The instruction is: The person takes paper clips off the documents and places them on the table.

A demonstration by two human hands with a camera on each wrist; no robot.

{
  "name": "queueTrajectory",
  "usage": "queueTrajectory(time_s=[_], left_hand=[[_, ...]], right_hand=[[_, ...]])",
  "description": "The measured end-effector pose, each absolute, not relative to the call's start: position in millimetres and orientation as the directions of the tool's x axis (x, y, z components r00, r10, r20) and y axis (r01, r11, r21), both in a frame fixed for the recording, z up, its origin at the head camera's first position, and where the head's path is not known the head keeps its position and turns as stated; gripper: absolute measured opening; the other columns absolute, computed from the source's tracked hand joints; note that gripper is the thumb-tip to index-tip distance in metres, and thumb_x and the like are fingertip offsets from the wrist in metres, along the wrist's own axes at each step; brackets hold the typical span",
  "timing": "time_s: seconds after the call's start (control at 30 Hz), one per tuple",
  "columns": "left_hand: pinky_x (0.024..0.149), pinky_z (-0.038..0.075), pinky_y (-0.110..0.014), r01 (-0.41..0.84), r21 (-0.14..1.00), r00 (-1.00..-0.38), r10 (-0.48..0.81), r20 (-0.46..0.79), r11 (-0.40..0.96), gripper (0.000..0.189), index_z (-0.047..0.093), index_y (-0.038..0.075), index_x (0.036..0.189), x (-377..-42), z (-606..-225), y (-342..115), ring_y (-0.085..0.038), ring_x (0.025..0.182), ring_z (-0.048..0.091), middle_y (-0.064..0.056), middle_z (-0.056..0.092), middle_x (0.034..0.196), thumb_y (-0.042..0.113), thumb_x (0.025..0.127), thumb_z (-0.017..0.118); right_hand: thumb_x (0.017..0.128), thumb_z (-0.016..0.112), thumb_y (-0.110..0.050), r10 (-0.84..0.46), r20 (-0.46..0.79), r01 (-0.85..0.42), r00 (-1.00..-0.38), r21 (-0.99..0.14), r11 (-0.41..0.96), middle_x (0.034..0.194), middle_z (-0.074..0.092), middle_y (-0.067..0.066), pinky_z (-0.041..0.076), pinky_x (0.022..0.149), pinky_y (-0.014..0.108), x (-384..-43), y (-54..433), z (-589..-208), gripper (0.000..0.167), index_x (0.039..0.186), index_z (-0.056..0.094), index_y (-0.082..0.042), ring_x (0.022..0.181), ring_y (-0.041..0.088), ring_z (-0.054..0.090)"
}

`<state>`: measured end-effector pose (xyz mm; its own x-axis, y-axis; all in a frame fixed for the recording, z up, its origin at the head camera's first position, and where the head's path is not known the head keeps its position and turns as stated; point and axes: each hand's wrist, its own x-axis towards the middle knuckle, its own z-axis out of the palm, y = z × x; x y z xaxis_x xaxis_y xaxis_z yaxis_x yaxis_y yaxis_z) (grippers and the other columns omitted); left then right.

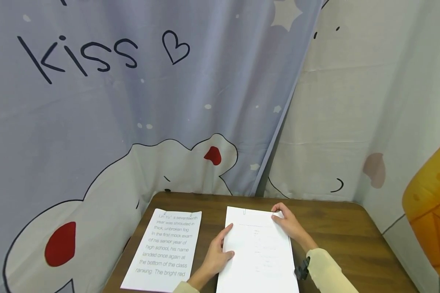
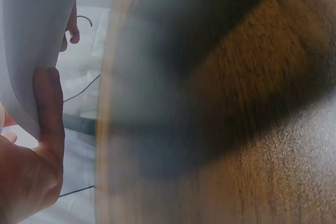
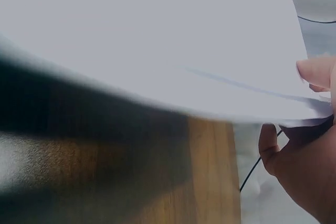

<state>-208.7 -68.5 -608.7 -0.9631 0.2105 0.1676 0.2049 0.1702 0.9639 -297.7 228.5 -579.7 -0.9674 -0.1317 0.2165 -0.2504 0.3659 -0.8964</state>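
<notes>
While both my hands hold a smooth white paper sheaf (image 1: 256, 260) over the near middle of the table (image 1: 337, 228), its rectangle bows along the edges and carries faint, unreadable print. My left hand (image 1: 216, 252) grips the left edge, thumb on the front; my right hand (image 1: 289, 224) pinches the upper right corner between thumb and fingers. The table is brown and wood-grained, with rounded far corners. Left of the sheaf, apart from it, lies a page in large grey type (image 1: 165, 252). Behind hangs a creased fabric curtain (image 1: 168, 101) lettered "kiss" beside a heart. In the left wrist view, a dark blur (image 2: 173, 40) hides much of the tabletop. I count two pale yellow sleeves (image 1: 326, 268) and two clips (image 1: 164, 213) on the typed page.
</notes>
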Motion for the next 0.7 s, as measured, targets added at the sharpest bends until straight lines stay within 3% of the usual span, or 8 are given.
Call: queueTrajectory(time_s=[0.27, 0.43, 0.7], left_hand=[[0.11, 0.05, -0.057, 0.218, 0.961, -0.956, 0.237, 0.175, 0.171, 0.093, 0.042, 0.011, 0.162, -208, -606, -70, -0.051, 0.143, 0.049, -0.026, 0.037, 0.167, -0.021, 0.077, 0.065], [0.107, 0.054, -0.055, 0.228, 0.962, -0.954, 0.233, 0.19, 0.151, 0.093, 0.044, 0.012, 0.161, -210, -602, -70, -0.049, 0.14, 0.053, -0.026, 0.04, 0.165, -0.022, 0.077, 0.065], [0.106, 0.055, -0.054, 0.232, 0.958, -0.952, 0.242, 0.189, 0.166, 0.093, 0.044, 0.012, 0.162, -212, -597, -70, -0.048, 0.139, 0.054, -0.026, 0.039, 0.166, -0.021, 0.077, 0.065]], right_hand=[[0.099, 0.062, 0.005, -0.083, 0.276, -0.286, -0.958, -0.882, 0.374, 0.117, 0.06, 0.021, 0.036, 0.098, 0.026, -294, 227, -578, 0.018, 0.116, 0.057, 0.004, 0.114, 0.031, 0.053], [0.099, 0.06, 0.009, -0.062, 0.304, -0.304, -0.951, -0.875, 0.377, 0.113, 0.058, 0.03, 0.038, 0.097, 0.03, -289, 223, -567, 0.019, 0.117, 0.056, 0.01, 0.109, 0.037, 0.053], [0.1, 0.061, 0.006, -0.042, 0.263, -0.259, -0.964, -0.891, 0.373, 0.111, 0.059, 0.023, 0.04, 0.092, 0.027, -294, 232, -567, 0.019, 0.119, 0.056, 0.006, 0.101, 0.021, 0.055]])
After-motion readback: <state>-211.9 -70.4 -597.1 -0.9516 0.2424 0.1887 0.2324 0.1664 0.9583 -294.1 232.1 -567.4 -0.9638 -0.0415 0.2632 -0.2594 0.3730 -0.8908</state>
